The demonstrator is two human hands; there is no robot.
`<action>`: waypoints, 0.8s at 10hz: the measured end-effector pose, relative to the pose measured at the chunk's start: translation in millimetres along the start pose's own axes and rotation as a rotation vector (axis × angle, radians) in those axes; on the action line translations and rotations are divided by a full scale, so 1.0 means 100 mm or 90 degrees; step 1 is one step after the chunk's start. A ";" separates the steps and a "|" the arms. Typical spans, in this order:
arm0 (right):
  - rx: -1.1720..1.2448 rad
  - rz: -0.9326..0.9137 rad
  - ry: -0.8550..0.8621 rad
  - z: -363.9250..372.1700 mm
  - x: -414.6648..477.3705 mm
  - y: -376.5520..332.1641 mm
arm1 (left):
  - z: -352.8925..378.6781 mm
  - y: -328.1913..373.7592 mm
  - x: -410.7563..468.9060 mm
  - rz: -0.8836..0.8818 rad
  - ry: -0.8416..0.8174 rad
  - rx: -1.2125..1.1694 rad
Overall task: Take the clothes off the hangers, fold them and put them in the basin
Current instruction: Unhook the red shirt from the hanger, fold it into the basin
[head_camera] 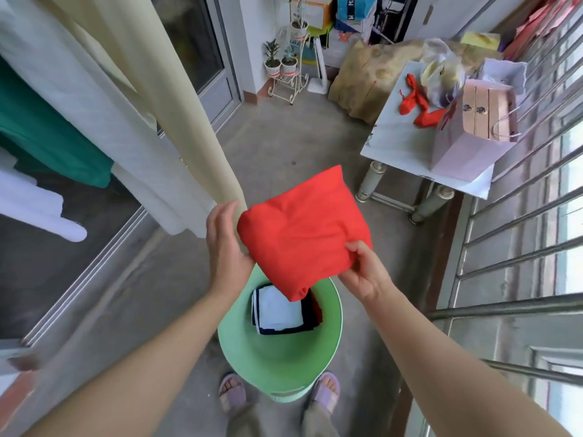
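We held the folded garment (303, 225) above the basin (277, 357): left hand (227, 244) flat against it, right hand (362, 269) pinching. Lowering it in seemed next.

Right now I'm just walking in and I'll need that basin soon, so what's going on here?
A person is holding a folded red garment just above the green basin on the floor. The left hand lies flat against its left edge, and the right hand pinches the near corner. Folded white and dark clothes already lie in the basin. More clothes hang at the left.
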State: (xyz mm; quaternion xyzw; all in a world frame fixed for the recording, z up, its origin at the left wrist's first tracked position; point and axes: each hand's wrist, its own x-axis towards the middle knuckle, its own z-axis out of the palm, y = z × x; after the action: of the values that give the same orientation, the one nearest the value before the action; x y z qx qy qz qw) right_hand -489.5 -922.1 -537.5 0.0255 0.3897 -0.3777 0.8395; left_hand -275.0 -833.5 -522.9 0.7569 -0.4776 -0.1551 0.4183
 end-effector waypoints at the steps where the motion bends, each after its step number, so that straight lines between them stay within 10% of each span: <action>1: 0.021 -0.013 0.009 -0.04 0.03 0.13 | 0.16 -0.09 -0.08 -0.663 -0.133 -0.638; 2: 0.014 -0.002 0.051 -0.13 0.10 0.32 | 0.35 -0.36 -0.15 -0.721 -0.248 -0.840; 8: 0.021 0.028 0.407 -2.26 1.74 2.10 | 1.45 -3.20 -1.08 -0.776 -0.334 -0.381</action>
State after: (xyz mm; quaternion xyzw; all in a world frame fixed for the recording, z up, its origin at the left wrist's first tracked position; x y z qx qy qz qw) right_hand -424.2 -803.1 -864.5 0.1647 0.6269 -0.3383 0.6822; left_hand -230.6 -749.6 -877.7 0.6793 0.0073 -0.6610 0.3186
